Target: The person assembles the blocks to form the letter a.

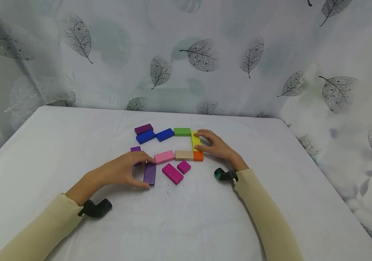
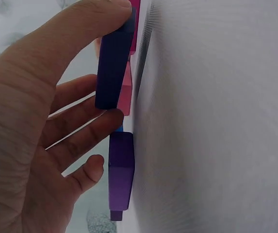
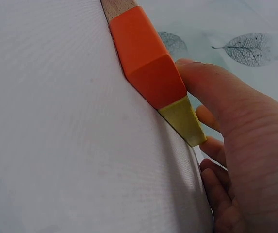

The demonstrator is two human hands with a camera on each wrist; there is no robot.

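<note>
My left hand (image 1: 124, 168) pinches a dark purple block (image 1: 150, 174) end to end, thumb at the near end and fingertips at the far end. In the left wrist view that block (image 2: 114, 63) looks nearly navy. Another purple block (image 1: 136, 149) lies partly hidden behind those fingers. My right hand (image 1: 216, 145) holds the yellow block (image 1: 195, 142), thumb and fingertip on its upper part. Against the yellow block's near end sits an orange block (image 1: 198, 156), large in the right wrist view. A tan wooden block (image 1: 184, 155) and a pink block (image 1: 164, 157) continue that row leftward.
Behind lie a green block (image 1: 182, 132), two blue blocks (image 1: 165, 134) and a plum block (image 1: 143, 128). Two magenta blocks (image 1: 172, 174) rest nearer on the white tabletop (image 1: 179, 224). A leaf-patterned curtain (image 1: 114, 50) hangs behind the table.
</note>
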